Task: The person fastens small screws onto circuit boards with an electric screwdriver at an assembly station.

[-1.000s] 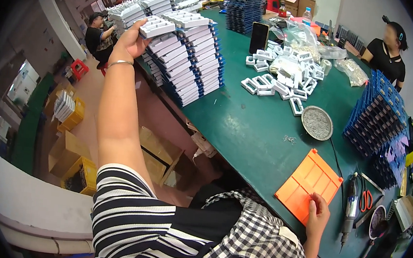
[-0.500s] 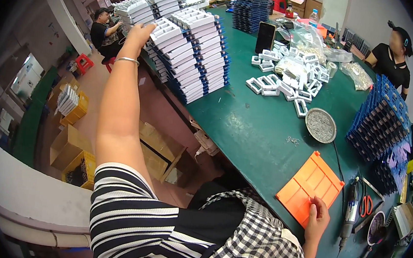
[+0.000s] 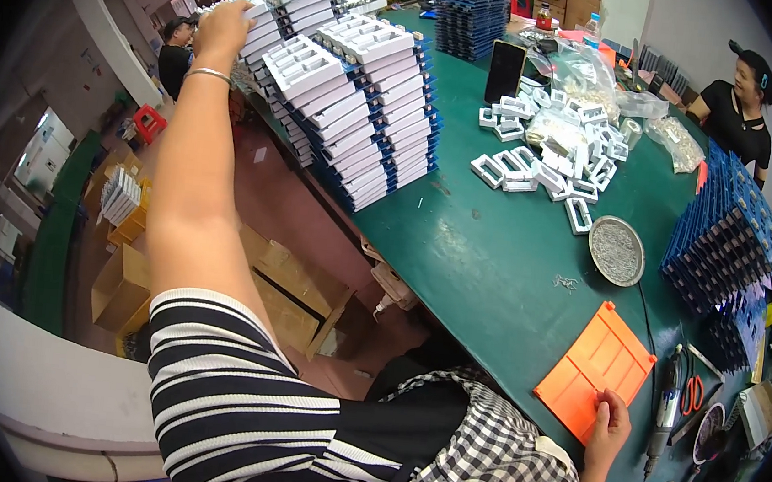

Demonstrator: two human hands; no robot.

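Note:
My left arm stretches far forward, and my left hand (image 3: 221,29) is at the top of the far-left stack of white plastic frames (image 3: 259,33). Its fingers bend over the stack's edge; their tips are hard to make out. Beside it stands a nearer stack of white frames and blue boards (image 3: 360,119), its top frame showing open compartments. My right hand (image 3: 608,426) is at the near right edge of a flat orange tray (image 3: 600,361) with raised dividers. Those fingers are curled, and what they pinch, if anything, is hidden.
Loose white frames (image 3: 553,168) lie heaped mid-table near a dark phone (image 3: 504,72). A round dish of small metal pieces (image 3: 615,252), blue board stacks (image 3: 722,229), an electric screwdriver (image 3: 666,403) and orange-handled scissors (image 3: 692,394) occupy the right. A co-worker (image 3: 737,106) is across the table.
My left hand has moved from the nearer stack's top left and away to the far-left stack. The view has shifted slightly; my right hand stays by the orange tray.

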